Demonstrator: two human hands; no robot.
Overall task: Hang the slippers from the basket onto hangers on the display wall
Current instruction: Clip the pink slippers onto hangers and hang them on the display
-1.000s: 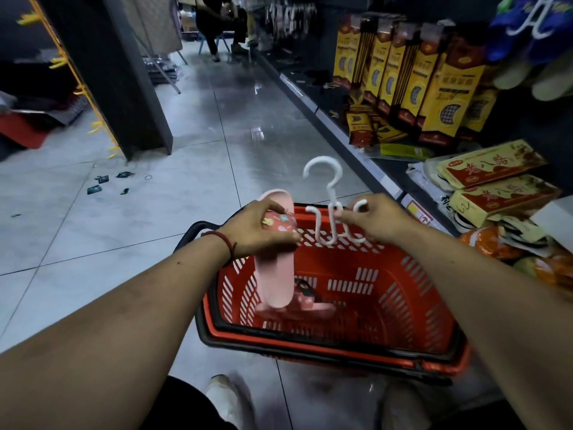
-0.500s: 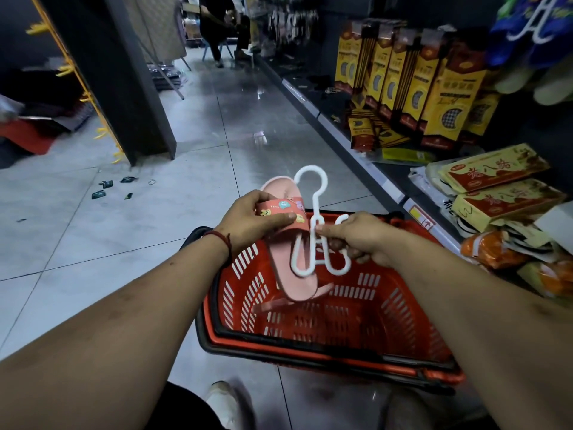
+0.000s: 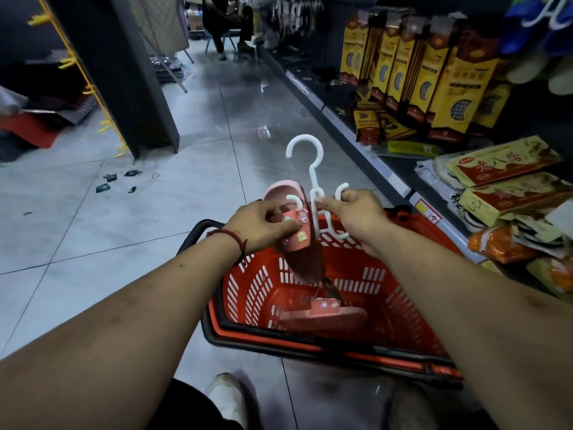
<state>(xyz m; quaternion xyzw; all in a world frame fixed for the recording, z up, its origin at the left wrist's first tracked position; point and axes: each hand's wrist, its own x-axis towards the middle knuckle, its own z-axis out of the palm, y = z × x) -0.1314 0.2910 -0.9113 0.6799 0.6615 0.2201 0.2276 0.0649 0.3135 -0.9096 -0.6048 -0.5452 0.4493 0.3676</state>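
Middle of the frame, above the red basket (image 3: 245,293): pink slipper (image 3: 302,262) in the left hand (image 3: 260,226), fingers clamped on its strap, long end down toward the basket. White hanger (image 3: 312,178) touching it on the right side, pinched low on the stem by the fingers of the right hand (image 3: 356,215), big hook up. Small left hook right at the strap, maybe just inside; hard to tell.

Now slide the strap all the way down onto that small hook. Hold the hanger straight and steady. Push slowly, no yanking. Let go with the left hand only after a tiny test tug. Then reach for the other pink slipper (image 3: 325,311), low in the basket, for the free hook on the right.
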